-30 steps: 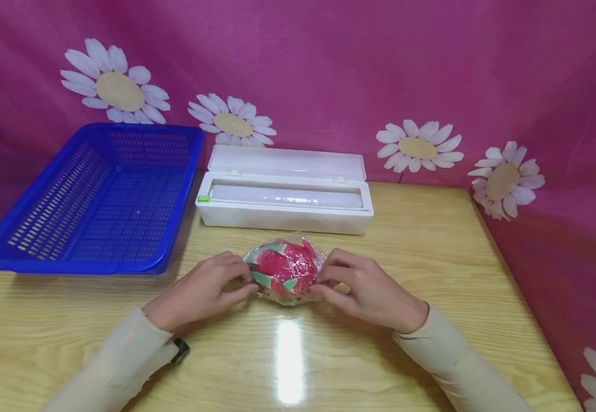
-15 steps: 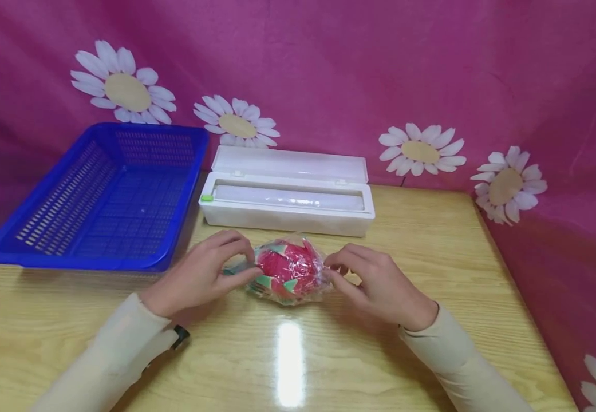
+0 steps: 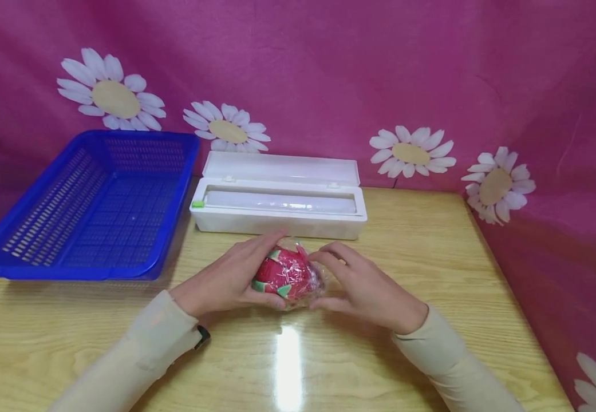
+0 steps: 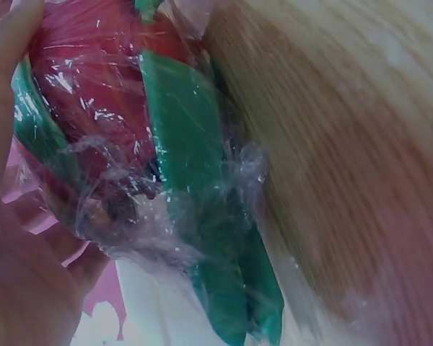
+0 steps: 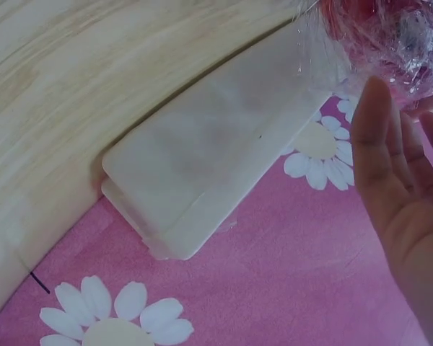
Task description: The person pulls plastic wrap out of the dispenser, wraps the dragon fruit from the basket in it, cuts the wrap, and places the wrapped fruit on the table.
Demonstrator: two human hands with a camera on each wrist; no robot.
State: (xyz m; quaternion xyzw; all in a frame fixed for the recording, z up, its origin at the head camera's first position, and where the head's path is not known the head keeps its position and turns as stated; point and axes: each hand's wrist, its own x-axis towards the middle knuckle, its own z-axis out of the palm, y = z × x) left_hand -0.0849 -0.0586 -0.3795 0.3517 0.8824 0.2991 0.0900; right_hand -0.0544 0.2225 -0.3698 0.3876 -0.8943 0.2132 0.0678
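A red dragon fruit (image 3: 287, 273) with green-tipped scales, wrapped in clear cling film, is at the middle of the table. My left hand (image 3: 228, 280) holds it from the left, thumb in front and fingers behind. In the left wrist view, crumpled film (image 4: 141, 238) gathers around long green leaf tips below the red body. My right hand (image 3: 367, 286) is at the fruit's right end, thumb and fingers spread apart, fingertips right at the bunched film. The right wrist view shows these fingers (image 5: 379, 137) loosely bent beside the wrapped fruit (image 5: 397, 43).
Behind the fruit stands a white cling film box (image 3: 277, 224), lid raised, with a film roll (image 3: 279, 201) inside and a green slider at its left. A blue plastic basket (image 3: 156, 252) stands at the left. Behind the wooden table (image 3: 431, 240) hangs a pink flowered cloth (image 3: 318, 68).
My left hand has moved right, from the film at the fruit's left end to around its body. The right hand's thumb and fingers have spread from their pinch on the film.
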